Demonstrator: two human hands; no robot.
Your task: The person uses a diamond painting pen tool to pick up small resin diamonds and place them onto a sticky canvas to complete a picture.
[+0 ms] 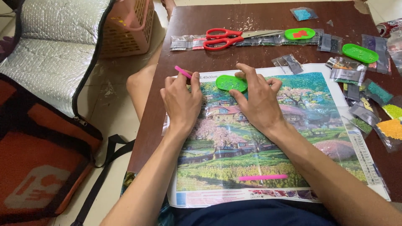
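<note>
left hand (181, 102) fingers closed on pink pen (183, 72), pen angled up-left past them | right hand (256, 97) fingers spread, tips touching green tray (231, 83) | tray just right of pen tip, long axis left-right, right hand nearer | both over canvas (268, 167)

Glossy green plastic tray (231, 83), bead-textured canvas (268, 138), polished dark wood table (259, 21)

Left hand (181, 102) fingers pinched and curled, right hand (257, 98) spread palm-down, both forearms extended forward
</note>
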